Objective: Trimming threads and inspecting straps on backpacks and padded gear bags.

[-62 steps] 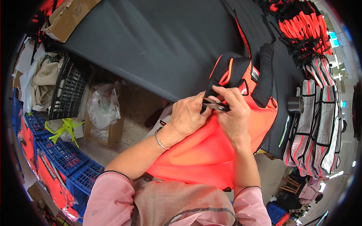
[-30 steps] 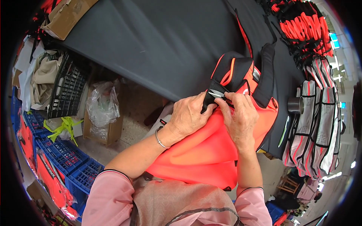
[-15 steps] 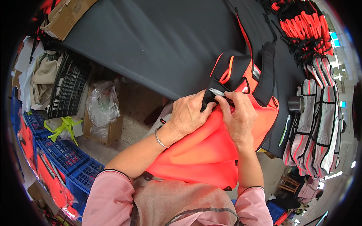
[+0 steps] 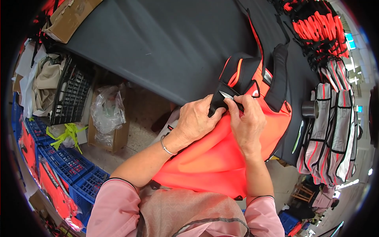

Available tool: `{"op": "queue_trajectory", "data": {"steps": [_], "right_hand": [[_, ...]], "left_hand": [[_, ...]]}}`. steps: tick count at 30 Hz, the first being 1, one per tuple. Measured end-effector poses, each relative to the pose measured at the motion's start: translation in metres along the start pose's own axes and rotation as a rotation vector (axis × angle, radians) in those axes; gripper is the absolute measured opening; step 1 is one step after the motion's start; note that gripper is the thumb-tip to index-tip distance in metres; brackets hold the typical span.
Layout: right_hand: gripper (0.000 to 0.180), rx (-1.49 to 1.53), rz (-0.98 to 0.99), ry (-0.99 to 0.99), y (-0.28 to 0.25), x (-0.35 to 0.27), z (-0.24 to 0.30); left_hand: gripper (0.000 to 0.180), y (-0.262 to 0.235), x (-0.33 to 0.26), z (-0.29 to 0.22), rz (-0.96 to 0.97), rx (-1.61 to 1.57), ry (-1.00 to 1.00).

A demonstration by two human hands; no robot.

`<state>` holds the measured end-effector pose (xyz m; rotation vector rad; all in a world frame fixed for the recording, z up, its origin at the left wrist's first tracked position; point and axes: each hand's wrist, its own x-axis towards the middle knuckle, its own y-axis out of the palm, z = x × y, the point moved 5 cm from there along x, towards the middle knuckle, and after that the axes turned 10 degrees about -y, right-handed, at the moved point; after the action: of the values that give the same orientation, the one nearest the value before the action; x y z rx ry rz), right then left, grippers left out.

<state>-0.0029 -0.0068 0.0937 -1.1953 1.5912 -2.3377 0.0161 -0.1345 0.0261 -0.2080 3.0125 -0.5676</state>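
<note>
An orange-red and black backpack [image 4: 209,166] lies over the table's edge and against my lap. My left hand [image 4: 197,120] is closed on a fold of its black fabric, thumb and fingers pinching near the top. Close beside it, my right hand [image 4: 248,122] grips what look like thread snips [image 4: 226,95]; only a short, pointed silver blade shows past the fingertips. That blade lies against the black fabric, pointing up and left. A padded black shoulder strap [image 4: 278,75] runs along the backpack's right side.
The dark-covered table [image 4: 150,43] spreads ahead. A cardboard box [image 4: 73,19] sits at its far left corner. Grey padded straps [image 4: 321,130], a metal cup [image 4: 310,109] and a pale green-handled tool [image 4: 298,136] lie right. Blue crates [image 4: 67,158] stand lower left.
The blade and my right hand have shifted slightly left along the black fabric. The backpack's black top has tilted a little; my left hand keeps its pinch.
</note>
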Motion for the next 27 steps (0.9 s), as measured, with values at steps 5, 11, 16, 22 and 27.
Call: {"op": "queue_trajectory", "data": {"steps": [5,11,16,22,27], "right_hand": [[0.022,0.14,-0.018,0.042,0.003,0.007,-0.002],[0.023,0.411,0.038,0.197,0.021,0.009,-0.025],[0.058,0.616,-0.017,0.298,0.05,-0.004,-0.051],[0.075,0.705,-0.019,0.434,0.081,-0.015,-0.06],[0.073,0.786,-0.023,0.449,0.08,-0.012,-0.055]], "left_hand": [[0.027,-0.003,0.002,0.001,0.002,0.006,-0.015],[0.046,-0.027,0.011,0.017,0.078,-0.079,-0.2],[0.049,-0.076,-0.017,0.066,0.066,-0.416,-0.294],[0.085,-0.095,-0.099,0.109,0.288,-0.209,-0.509],[0.092,-0.069,-0.122,0.132,0.474,-0.595,-0.502]]}}
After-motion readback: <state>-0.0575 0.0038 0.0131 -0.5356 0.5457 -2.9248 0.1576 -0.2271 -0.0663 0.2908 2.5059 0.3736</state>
